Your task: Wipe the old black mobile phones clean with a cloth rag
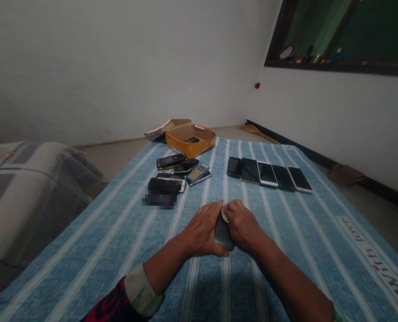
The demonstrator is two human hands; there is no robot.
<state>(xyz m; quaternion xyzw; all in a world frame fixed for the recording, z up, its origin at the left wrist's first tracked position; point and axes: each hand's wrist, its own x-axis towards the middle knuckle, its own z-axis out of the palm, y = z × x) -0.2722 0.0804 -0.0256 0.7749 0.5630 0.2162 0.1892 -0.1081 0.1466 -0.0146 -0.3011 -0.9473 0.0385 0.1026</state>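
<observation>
Right now, the left hand and right hand are clamping a dark phone on a striped blue cloth.

The left hand is gripping the phone's near end while the right is pinching a white wipe against its far end (fingers hide most of the wipe); the phone's long axis is pointing away from the person, slightly tilted, with open cloth lying on either side up to a row of smartphones ahead right and a heap of older phones ahead left.
</observation>
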